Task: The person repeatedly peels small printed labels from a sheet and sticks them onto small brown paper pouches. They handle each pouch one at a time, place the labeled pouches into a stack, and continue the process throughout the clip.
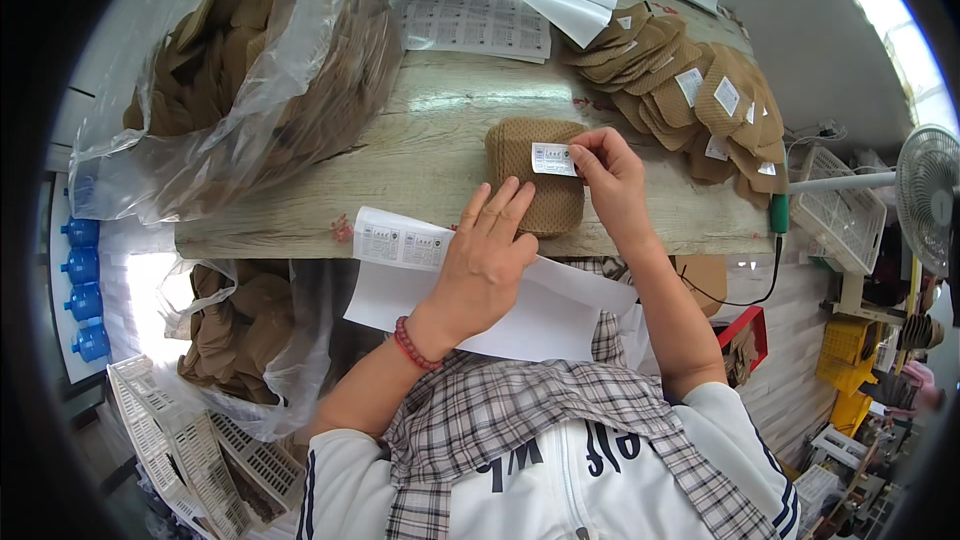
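Note:
In front of me on the table lies a stack of brown mesh-textured fabric pads (510, 152). My right hand (612, 185) pinches the right edge of a small white printed label (552, 159), which lies over the top pad; whether it is fully pressed down I cannot tell. My left hand (485, 260) has its fingers stretched out, the fingertips at the lower left of the stack. Under that hand, a white label sheet (400, 245) with several printed labels hangs over the table's front edge.
A clear plastic bag (330, 90) full of brown pads fills the table's left. Labelled pads (690, 90) are heaped at the far right, beside a green-handled tool (778, 213). More label sheets (475, 20) lie at the back. Below left stand another bag (240, 330) and white crates (180, 450).

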`<state>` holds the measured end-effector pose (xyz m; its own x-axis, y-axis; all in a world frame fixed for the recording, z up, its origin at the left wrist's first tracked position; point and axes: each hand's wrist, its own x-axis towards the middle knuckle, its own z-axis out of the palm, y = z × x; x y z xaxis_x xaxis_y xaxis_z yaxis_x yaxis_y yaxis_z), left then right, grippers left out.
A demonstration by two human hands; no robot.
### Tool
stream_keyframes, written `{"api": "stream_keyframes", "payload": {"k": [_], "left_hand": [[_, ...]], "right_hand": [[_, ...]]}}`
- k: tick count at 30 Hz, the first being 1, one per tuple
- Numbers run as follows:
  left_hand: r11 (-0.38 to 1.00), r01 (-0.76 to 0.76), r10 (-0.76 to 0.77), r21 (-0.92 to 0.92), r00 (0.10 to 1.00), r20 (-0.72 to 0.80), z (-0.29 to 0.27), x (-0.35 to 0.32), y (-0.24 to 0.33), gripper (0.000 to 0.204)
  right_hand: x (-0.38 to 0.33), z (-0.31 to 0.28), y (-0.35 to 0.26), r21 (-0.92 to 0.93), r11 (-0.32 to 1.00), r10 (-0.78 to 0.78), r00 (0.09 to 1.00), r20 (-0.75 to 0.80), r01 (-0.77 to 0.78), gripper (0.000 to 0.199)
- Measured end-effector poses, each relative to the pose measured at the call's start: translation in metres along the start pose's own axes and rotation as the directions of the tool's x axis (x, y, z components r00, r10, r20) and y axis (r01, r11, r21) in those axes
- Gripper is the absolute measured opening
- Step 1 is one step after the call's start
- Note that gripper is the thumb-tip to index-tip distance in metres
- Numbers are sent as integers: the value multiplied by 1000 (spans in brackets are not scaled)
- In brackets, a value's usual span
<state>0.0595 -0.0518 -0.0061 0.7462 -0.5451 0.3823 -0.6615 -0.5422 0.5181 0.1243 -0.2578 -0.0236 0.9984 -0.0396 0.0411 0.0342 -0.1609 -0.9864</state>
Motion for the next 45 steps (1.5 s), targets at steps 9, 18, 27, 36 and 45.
{"api": "stream_keyframes", "payload": {"k": [9, 18, 27, 36, 45], "left_hand": [[1000, 5, -5, 27, 1000, 6, 2, 2, 1, 9], [1000, 9, -10, 23, 1000, 18, 1, 1, 0, 9], [1000, 8, -8, 7, 1000, -6, 3, -1, 0, 9], [995, 8, -15, 100, 997, 74, -5, 4, 5, 11], [994, 22, -32, 112, 995, 95, -5, 5, 6, 11]], "right_hand": [[-12, 0, -1, -26, 1000, -3, 999, -45, 2, 7], [-10, 2, 4, -84, 996, -17, 998, -65, 12, 7], [-13, 4, -5, -146, 989, -13, 998, -60, 4, 7], [-14, 6, -6, -190, 982, -40, 996, -77, 25, 8], [-17, 12, -4, -327, 936, -172, 979, -110, 128, 7]]}}
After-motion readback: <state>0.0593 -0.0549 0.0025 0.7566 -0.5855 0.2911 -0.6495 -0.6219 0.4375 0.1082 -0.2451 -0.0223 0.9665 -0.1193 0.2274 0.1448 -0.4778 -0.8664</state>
